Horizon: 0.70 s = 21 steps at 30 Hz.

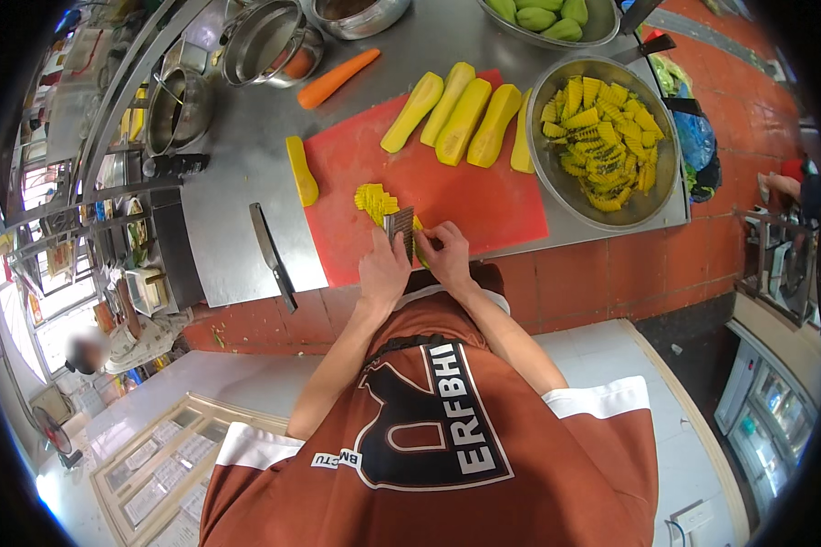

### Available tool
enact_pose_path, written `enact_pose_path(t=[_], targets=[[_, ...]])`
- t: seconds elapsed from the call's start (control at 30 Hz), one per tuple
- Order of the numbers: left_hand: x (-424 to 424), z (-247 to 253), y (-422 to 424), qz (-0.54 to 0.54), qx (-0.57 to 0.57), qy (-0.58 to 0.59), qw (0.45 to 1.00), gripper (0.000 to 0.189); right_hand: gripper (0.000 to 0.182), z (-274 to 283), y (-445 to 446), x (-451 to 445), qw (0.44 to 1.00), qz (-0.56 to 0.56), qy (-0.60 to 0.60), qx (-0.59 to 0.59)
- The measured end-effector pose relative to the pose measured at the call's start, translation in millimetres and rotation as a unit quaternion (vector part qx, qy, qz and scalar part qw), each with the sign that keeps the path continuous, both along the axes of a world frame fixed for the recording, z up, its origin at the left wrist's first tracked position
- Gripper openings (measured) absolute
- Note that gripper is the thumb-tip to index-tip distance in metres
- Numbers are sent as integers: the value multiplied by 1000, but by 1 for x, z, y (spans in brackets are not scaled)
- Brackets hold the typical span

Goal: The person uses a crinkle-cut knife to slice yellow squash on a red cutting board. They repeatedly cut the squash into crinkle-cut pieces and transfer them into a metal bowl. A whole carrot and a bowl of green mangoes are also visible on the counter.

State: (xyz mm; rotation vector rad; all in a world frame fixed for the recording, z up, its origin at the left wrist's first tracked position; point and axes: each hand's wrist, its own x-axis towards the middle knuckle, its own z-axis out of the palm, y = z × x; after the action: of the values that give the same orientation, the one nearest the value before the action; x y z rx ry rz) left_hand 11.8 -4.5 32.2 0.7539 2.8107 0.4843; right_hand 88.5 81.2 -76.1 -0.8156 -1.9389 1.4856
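My left hand point(384, 270) grips a corrugated metal crinkle cutter point(401, 229), its blade standing on the red cutting board point(479, 198). On the blade's right, my right hand point(446, 251) holds a yellow vegetable piece point(419, 254), partly hidden by the fingers. Ridged yellow slices point(375, 201) lie in a small heap just left of the cutter. One long peeled yellow half point(302, 171) rests at the board's left edge. Several more peeled halves point(463, 122) lie side by side along the far part of the board.
A steel bowl point(535, 147) of ridged slices overlaps the board's right side. Left of the board lie a knife point(271, 254), its handle past the table edge, and a carrot point(339, 78). Metal pots point(263, 41) and a bowl of green vegetables point(551, 44) stand farther back. A person point(120, 342) is at far left.
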Motion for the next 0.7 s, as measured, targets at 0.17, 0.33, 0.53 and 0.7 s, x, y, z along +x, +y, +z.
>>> enact_pose_path(t=[0.17, 0.33, 0.53, 0.7], targets=[[5, -7, 2, -55, -31, 2, 998, 24, 12, -1, -3, 0, 1000, -2, 9, -4], [10, -9, 10, -65, -53, 4, 996, 24, 12, -1, -5, 4, 1000, -3, 11, -24], [0, -35, 14, -73, -80, 19, 994, 24, 11, -5, 0, 3, 998, 10, 40, 38], [-29, -47, -12, -5, 40, -2, 999, 30, 12, 6, 3, 13, 999, 19, 28, -35]])
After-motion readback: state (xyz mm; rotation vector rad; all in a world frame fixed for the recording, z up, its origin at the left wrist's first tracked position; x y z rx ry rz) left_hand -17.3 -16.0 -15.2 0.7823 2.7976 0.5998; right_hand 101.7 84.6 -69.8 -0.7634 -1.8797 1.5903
